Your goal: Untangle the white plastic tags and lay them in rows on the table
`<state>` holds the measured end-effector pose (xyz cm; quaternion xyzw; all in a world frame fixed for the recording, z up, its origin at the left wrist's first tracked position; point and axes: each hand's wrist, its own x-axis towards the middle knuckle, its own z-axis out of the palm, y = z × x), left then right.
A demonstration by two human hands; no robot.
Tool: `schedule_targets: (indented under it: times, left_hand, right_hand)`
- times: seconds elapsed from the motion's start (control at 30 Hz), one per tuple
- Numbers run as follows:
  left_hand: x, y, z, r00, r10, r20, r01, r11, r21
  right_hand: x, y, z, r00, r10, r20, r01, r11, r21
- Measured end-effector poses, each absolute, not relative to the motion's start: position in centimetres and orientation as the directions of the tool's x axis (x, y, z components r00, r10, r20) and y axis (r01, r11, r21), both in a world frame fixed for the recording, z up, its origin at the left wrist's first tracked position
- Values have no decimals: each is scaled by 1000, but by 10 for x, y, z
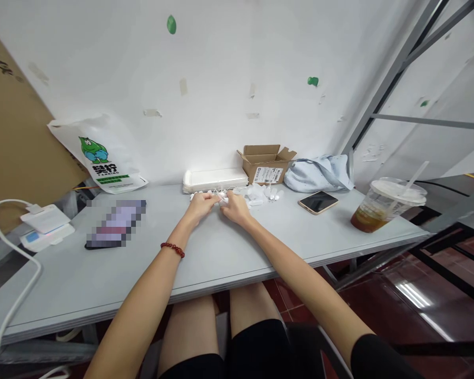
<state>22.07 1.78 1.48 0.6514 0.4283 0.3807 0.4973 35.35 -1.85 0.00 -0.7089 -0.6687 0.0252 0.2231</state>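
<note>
My left hand [200, 206] and my right hand [236, 207] meet over the table near the wall, fingers closed in a pinch. Between them shows a small white thing [221, 195], too small to name and partly covered by the fingers. A heap of small white pieces and thin clear plastic [260, 192] lies just right of my right hand, with white rounded bits that look like earbuds [275, 196] at its end. Right behind my hands rests a stack of white trays [215, 179]. A red bead bracelet circles my left wrist.
An open cardboard box [266, 166], a pale blue cloth bag [318, 173], a phone [318, 202] and a lidded drink cup [383, 205] stand to the right. Leftward are a white printed bag [102, 158], a blurred-out phone [116, 223] and a white cabled device [46, 221].
</note>
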Motion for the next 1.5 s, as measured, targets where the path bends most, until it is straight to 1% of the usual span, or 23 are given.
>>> schedule_targets:
  times: [0.1, 0.2, 0.3, 0.4, 0.5, 0.6, 0.67, 0.73, 0.83, 0.9, 1.03, 1.13, 1.2, 1.3, 1.4, 1.5]
  left_hand:
    - [221, 18, 14, 309, 949, 61, 191, -124, 974]
    - [220, 18, 15, 385, 923, -22, 147, -38, 988]
    - [219, 18, 14, 431, 902, -36, 121, -18, 992]
    - [221, 19, 12, 356, 934, -15, 135, -35, 990]
    - [220, 19, 12, 319, 947, -34, 117, -4, 993]
    - [217, 19, 15, 394, 916, -79, 78, 52, 996]
    - [216, 18, 17, 436, 896, -83, 71, 58, 996]
    - [218, 17, 17, 411, 910, -52, 78, 22, 997]
    - [223, 15, 14, 311, 950, 12, 109, -48, 993]
    - [226, 15, 13, 260, 965, 34, 101, -62, 993]
    - [224, 16, 16, 218, 976, 12, -50, -1, 999]
    - [218, 18, 22, 279, 958, -63, -206, 124, 971]
    - [215, 20, 26, 340, 933, -117, -299, 225, 927]
    - [209, 22, 32, 416, 898, -145, -391, 321, 863]
    - [207, 23, 37, 414, 905, -99, -439, 294, 849]
    - [208, 23, 37, 404, 913, -50, -428, 237, 872]
  right_hand:
    - [354, -17, -1, 104, 958, 267, 935, -3, -355]
    - [355, -16, -2, 107, 957, 270, 931, -1, -364]
    - [355, -17, -1, 109, 957, 268, 929, -2, -370]
    - [355, -18, -1, 114, 959, 259, 928, -10, -372]
    - [354, -18, 0, 120, 959, 257, 927, -16, -374]
    - [355, -18, -1, 120, 959, 258, 927, -15, -376]
    - [355, -18, 0, 123, 959, 255, 925, -18, -379]
    - [354, -18, 0, 129, 960, 250, 923, -24, -385]
    - [354, -18, 1, 135, 961, 241, 920, -32, -390]
    - [353, -18, 1, 137, 962, 236, 919, -35, -394]
    - [354, -17, 0, 143, 962, 234, 918, -40, -395]
    - [355, -17, -1, 147, 958, 245, 919, -41, -393]
    - [355, -17, -1, 153, 958, 244, 917, -45, -397]
    - [356, -17, 0, 155, 959, 236, 913, -48, -406]
    - [357, -17, 1, 126, 963, 239, 913, -18, -407]
    - [358, -16, 0, 84, 964, 251, 915, 25, -402]
